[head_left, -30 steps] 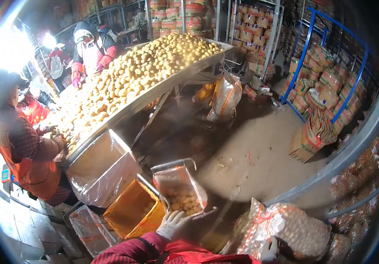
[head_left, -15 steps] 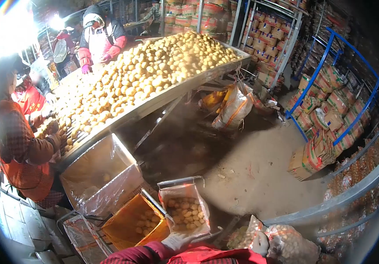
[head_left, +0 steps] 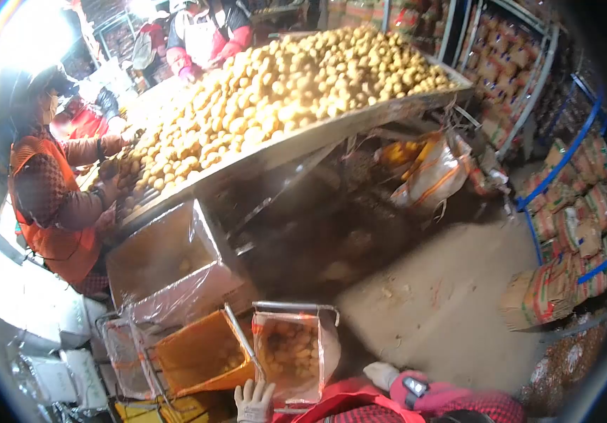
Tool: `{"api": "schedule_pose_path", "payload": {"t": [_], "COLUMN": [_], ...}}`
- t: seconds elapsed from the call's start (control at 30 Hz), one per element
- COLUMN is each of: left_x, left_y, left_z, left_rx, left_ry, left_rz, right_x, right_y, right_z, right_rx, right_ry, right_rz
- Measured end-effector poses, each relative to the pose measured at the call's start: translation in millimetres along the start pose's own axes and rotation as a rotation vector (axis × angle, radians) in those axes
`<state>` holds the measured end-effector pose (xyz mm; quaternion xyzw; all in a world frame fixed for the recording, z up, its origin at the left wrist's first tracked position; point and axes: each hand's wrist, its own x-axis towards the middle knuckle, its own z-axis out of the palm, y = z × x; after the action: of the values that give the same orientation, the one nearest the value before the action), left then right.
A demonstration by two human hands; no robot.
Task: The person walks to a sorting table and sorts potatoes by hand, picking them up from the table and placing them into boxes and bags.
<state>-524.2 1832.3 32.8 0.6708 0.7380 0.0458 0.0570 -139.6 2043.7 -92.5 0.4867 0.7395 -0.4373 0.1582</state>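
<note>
My left hand (head_left: 255,402), in a pale glove, is open with fingers spread at the front edge of the bag rack. It lies between an orange bag (head_left: 201,354) and a white-lined bag (head_left: 322,356), both with potatoes inside. My right hand (head_left: 382,376), also gloved, reaches in from the right over the floor, fingers stretched and nothing visible in them. A dark watch-like device (head_left: 414,386) sits on that wrist. The rack's metal bar (head_left: 244,342) divides the two bags.
A long sorting table (head_left: 303,144) heaped with potatoes (head_left: 275,99) stretches across the back. A person (head_left: 56,204) in an orange vest works at its left end, others behind. A plastic-lined bin (head_left: 169,261) stands below. Folded sacks (head_left: 543,296) lie by a blue frame (head_left: 564,166).
The view has turned left, shifting the scene rightward. My right hand has left the filled net sack and come closer to the rack. My left hand now spreads its fingers at the rack's front.
</note>
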Motion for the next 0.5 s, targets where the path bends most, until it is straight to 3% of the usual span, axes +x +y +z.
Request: {"api": "schedule_pose_path", "payload": {"t": [0.03, 0.07, 0.17, 0.3, 0.37, 0.4, 0.5], "left_x": [4, -4, -11, -10, -12, -15, -20], "left_y": [10, 10, 19, 24, 21, 20, 20], "left_z": [-12, 13, 34, 30, 40, 46, 56], "left_rx": [0.043, 0.203, 0.246, 0.242, 0.255, 0.256, 0.242], "left_ry": [-0.007, -0.001, 0.051, -0.008, -0.010, -0.014, -0.039], "left_rz": [-0.082, -0.178, -0.337, -0.405, -0.432, -0.454, -0.504], "right_x": [22, 20, 53, 70, 98, 86, 78], "right_y": [13, 2, 46, 55, 103, 96, 105], "right_z": [-8, -38, -41, -77, -61, -75, -99], "right_rx": [-0.192, -0.363, -0.405, -0.368, -0.298, -0.117, -0.260], "right_ry": [-0.177, -0.235, -0.136, -0.176, -0.160, -0.094, -0.076], "right_rz": [-0.030, -0.230, -0.324, -0.212, -0.122, 0.032, -0.095]}}
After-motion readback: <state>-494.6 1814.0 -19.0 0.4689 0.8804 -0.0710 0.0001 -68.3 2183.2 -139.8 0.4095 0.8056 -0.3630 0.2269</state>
